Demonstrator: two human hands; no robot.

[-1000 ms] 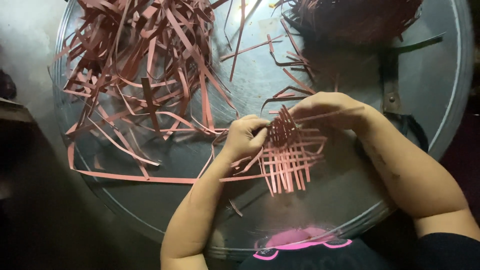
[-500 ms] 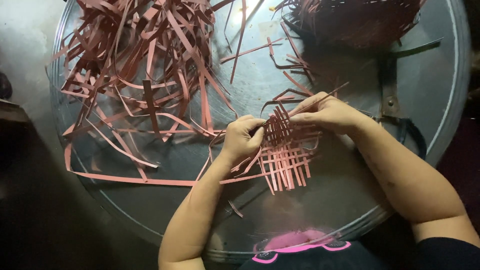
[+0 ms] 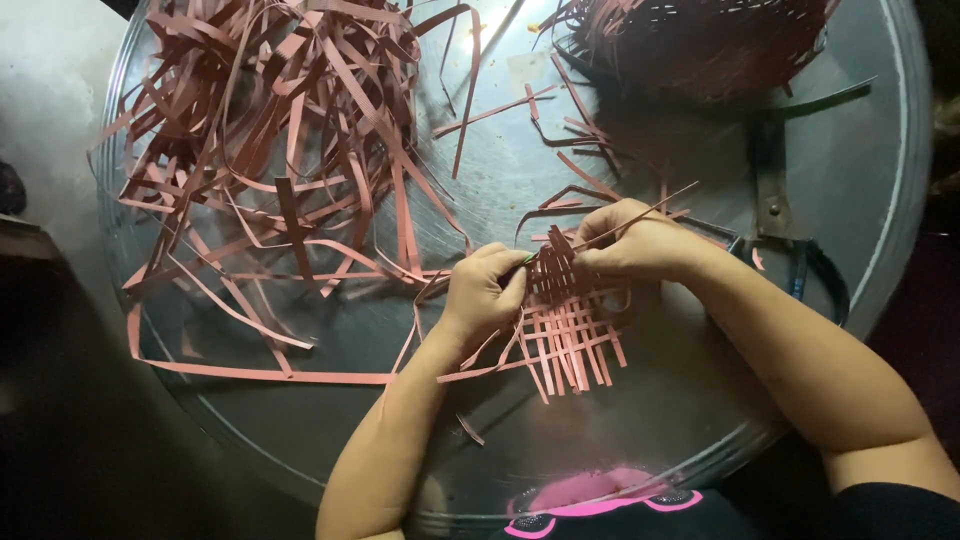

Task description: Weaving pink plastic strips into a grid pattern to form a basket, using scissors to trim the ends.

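Reddish-brown strips cross in the small woven mat point(image 3: 570, 325) lying on the round metal tray point(image 3: 880, 250) before me. My left hand point(image 3: 485, 295) pinches its left edge, my right hand point(image 3: 640, 240) pinches a thin strip point(image 3: 650, 208) at its top. Loose strips point(image 3: 270, 160) lie piled to the left.

A woven mat point(image 3: 570, 335) is lying on the round tray point(image 3: 880, 270), between the hands. Loose strips point(image 3: 270, 150) are piling left behind it; a basket point(image 3: 700, 45) is sitting right behind.
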